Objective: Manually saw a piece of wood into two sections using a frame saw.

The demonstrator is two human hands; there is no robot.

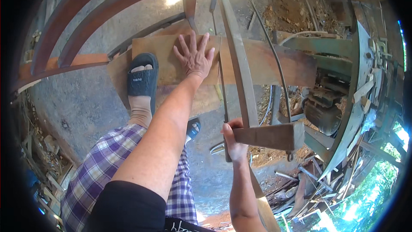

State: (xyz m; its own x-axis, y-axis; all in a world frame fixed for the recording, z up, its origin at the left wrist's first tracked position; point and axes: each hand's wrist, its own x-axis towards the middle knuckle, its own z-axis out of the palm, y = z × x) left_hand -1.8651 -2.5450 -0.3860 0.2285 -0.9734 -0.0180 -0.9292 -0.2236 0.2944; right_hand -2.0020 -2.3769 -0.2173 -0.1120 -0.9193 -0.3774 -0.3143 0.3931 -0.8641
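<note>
My left hand (196,60) presses open, fingers spread, on a wooden board (167,68) beside my slide sandal (143,86), while my right hand (235,142) grips the end of a wooden frame saw (240,60) extending over the board

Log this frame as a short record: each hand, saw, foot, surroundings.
left grip: open, fingers spread, palm down on the wooden board
right grip: closed on the near end of the frame saw, beside its crosspiece
saw blade: runs across the board; cut depth unclear
foot: in a dark sandal, on the board's left part
surroundings: curved wooden frame upper left, motor-like machine right, wood scraps lower right
</note>
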